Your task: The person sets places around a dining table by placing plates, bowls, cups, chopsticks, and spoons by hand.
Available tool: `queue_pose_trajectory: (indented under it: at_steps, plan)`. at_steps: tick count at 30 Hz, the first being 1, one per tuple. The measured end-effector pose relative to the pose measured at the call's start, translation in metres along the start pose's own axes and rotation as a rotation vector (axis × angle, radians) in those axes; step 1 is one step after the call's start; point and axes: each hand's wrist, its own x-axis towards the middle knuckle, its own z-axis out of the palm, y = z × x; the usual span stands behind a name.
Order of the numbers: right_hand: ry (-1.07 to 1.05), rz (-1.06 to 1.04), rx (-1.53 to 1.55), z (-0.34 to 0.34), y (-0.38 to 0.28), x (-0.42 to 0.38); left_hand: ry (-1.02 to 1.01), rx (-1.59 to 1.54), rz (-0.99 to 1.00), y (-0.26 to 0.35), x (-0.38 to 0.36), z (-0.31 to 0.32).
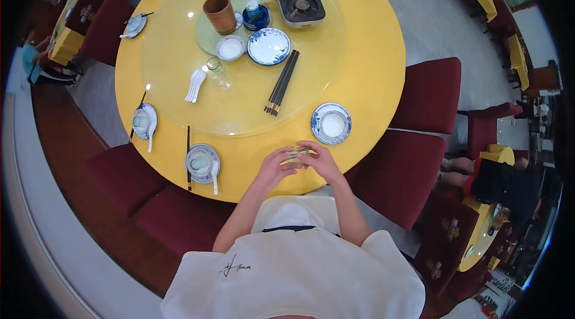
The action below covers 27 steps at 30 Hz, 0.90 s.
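Both my left hand (pixel 278 166) and my right hand (pixel 319 160) hold a small clear glass (pixel 294 156) between them, above the near edge of the round yellow table (pixel 371 79). Up and to the right of my right hand sits a white bowl (pixel 333 123) on a blue-patterned plate (pixel 319 133). Left of my left hand, a bowl with a glass and a white spoon (pixel 215 176) stands on a plate, with black chopsticks (pixel 189 157) beside it. A bundle of black chopsticks (pixel 281 84) lies on the glass turntable beyond my hands.
The turntable (pixel 162 55) carries stacked plates (pixel 269 46), a bowl (pixel 230 48), white spoons (pixel 195 86), glasses (pixel 216 69), a brown container (pixel 220 15) and a portable stove (pixel 300 6). Dark red chairs (pixel 398 172) surround the table. Two people are in the background, far left and right.
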Motion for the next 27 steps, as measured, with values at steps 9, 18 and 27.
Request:
queue_pose_trajectory:
  at_steps: [9, 18, 27]
  plan:
    - [0.516, -0.245, -0.338, -0.1, -0.002, -0.019, 0.196, 0.324, 0.131, -0.063, 0.113, 0.051]
    - [0.53, -0.464, -0.789, -0.139, 0.012, 0.028, 0.439, 0.839, 0.447, -0.086, 0.196, 0.043]
    - [0.383, -0.388, -0.936, -0.128, 0.016, 0.057, 0.514, 0.78, 0.527, -0.086, 0.192, 0.05]
